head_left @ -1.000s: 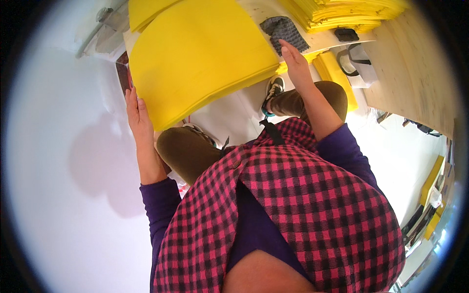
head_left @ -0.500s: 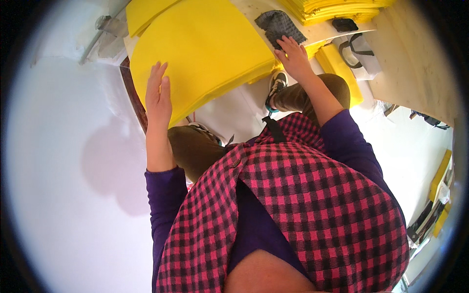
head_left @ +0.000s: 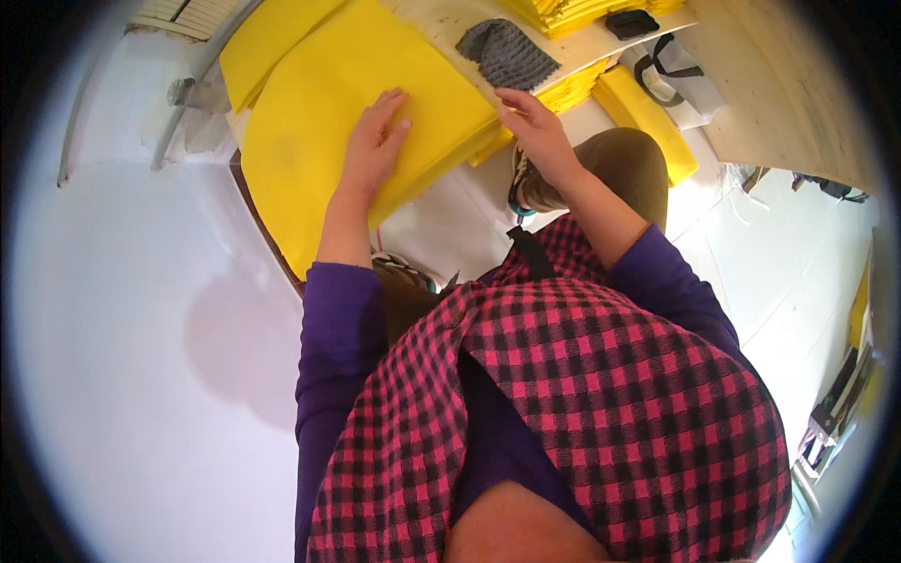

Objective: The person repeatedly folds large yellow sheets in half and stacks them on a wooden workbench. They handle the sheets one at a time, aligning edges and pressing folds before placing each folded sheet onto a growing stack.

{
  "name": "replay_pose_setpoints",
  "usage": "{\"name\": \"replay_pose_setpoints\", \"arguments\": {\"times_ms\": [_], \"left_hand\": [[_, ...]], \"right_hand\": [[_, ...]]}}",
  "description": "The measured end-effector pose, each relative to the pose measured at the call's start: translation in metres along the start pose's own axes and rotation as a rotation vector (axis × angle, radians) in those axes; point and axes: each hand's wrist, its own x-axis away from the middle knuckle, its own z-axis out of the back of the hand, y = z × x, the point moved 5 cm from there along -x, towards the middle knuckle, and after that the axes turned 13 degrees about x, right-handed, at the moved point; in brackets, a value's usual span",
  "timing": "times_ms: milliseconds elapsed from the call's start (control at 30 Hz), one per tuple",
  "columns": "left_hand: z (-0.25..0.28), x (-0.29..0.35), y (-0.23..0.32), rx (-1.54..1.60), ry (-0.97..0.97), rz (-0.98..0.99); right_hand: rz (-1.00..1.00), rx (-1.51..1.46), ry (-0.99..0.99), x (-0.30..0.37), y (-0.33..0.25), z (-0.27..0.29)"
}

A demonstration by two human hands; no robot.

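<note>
A large yellow sheet (head_left: 319, 122), seemingly fabric, lies spread over the work surface before me, its near edge hanging toward my legs. My left hand (head_left: 374, 150) is over the middle of it, palm turned inward, fingers stretched and thumb apart, holding nothing; whether it touches the sheet I cannot tell. By the sheet's right corner is my right hand (head_left: 540, 141), fingers loosely extended and apart, with nothing visible in them. Just beyond those fingertips a crumpled dark grey cloth (head_left: 507, 56) rests on the pale wooden table (head_left: 422, 23).
Folded yellow pieces (head_left: 582, 11) are stacked at the back right, beside a small black object (head_left: 632, 24). More yellow material (head_left: 643, 122) lies lower right, near a white bag with black handles (head_left: 690, 89). Another yellow piece (head_left: 267, 47) lies at the far left.
My left hand has moved right, from the sheet's left side to its middle. My right hand has shifted left and slightly nearer, away from the grey cloth. The view has shifted a little.
</note>
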Motion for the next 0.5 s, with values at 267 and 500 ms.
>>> {"name": "replay_pose_setpoints", "arguments": {"times_ms": [267, 500], "left_hand": [[-0.002, -0.001, -0.010, -0.081, 0.000, -0.147], [-0.003, 0.000, -0.008, -0.107, 0.008, -0.134]], "right_hand": [[0.027, 0.107, 0.008, -0.020, 0.007, -0.028], [0.111, 0.452, 0.208, -0.048, 0.017, 0.025]]}}
